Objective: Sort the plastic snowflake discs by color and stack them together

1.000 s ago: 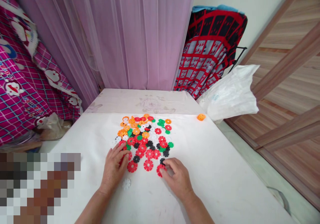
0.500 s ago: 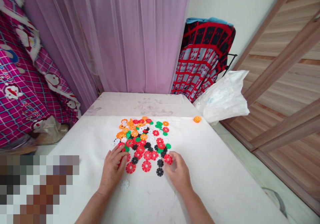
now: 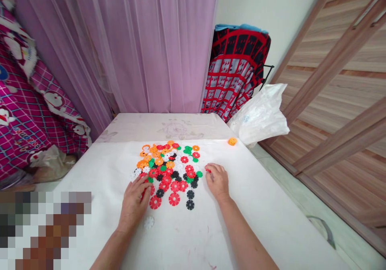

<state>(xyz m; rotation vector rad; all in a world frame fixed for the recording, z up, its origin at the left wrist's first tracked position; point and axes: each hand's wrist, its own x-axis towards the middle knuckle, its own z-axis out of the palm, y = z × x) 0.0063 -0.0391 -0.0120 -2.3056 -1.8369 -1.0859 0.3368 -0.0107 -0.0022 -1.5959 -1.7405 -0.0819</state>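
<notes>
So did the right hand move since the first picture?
Yes. The right hand has moved toward the far edge of the table, and is closer to the orange ball now.

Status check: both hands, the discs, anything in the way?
Left hand at left edge of disc pile, red showing beneath. Right hand pinching red disc, off pile's right side. Possible obstacle: loose white disc, near side.

There are two hands, one left (image 3: 134, 196) and one right (image 3: 217, 181), one counter (image 3: 181, 238), one white bag (image 3: 262, 115) and one orange ball (image 3: 232, 141). The multicoloured notched discs (image 3: 174, 199) overlap too much to count fully; at the near side, one white disc (image 3: 148, 222) lies alone.
</notes>
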